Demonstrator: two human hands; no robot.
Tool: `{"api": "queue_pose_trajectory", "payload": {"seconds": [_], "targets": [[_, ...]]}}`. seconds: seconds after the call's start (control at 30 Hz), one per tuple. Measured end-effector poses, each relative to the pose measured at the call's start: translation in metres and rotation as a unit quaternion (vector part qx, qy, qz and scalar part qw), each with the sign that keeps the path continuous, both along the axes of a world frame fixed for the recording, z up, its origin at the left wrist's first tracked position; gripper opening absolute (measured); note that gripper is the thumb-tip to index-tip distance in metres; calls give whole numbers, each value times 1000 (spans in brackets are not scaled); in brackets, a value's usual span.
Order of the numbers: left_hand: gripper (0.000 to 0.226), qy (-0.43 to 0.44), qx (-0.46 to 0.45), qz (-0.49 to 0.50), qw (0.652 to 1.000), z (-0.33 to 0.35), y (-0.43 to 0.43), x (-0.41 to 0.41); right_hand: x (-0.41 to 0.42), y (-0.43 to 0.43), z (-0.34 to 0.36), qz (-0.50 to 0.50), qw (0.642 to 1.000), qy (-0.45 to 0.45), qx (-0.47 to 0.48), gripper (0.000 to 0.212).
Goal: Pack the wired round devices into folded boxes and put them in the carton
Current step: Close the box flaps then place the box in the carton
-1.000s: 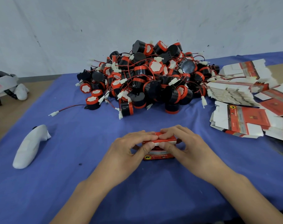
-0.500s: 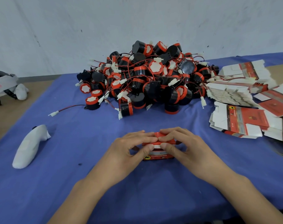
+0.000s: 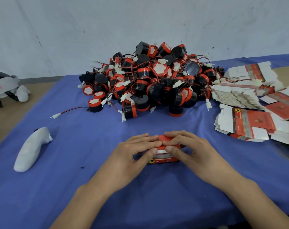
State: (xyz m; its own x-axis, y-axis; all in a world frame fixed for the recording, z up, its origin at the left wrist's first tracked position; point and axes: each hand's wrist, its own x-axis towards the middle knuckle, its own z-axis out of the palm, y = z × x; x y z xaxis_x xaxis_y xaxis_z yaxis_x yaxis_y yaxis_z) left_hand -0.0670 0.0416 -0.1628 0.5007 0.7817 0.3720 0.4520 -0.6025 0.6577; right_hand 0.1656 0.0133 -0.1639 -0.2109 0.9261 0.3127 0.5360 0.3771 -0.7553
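A small red folded box [image 3: 163, 158] stands on the blue cloth in front of me. My left hand [image 3: 135, 156] grips its left side, fingers over the top and thumb on the front face. My right hand [image 3: 188, 151] grips its right side the same way, fingertips meeting over the red top flap. Whatever is in the box is hidden. Behind it lies a large pile of black-and-red round devices [image 3: 150, 81] with red-black wires and white connectors. One device [image 3: 94, 104] sits apart at the pile's left with its wire stretched out.
Stacks of flat red-and-white unfolded boxes [image 3: 246, 123] cover the right side of the table. A white controller-shaped object [image 3: 31, 149] lies at the left. A white headset [image 3: 5, 86] rests on the bare tabletop at far left. No carton is in view.
The fingers of both hands have shifted slightly on the box's top, pressing the red flap down flatter. The box stays in the same spot.
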Motion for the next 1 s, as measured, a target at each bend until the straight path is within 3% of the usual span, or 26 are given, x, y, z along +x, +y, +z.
{"api": "queue_pose_trajectory", "payload": {"seconds": [0.27,0.77,1.0], "targets": [[24,-25,-74,-3,997,0,0,-3,2,-1,3,13,1000,10,-14,22],[17,-7,-48,-10,999,9,1,-5,4,1,3,20,999,12,-23,14],[25,-11,-74,-6,997,10,1,-6,5,1,1,26,999,19,-25,16]]}}
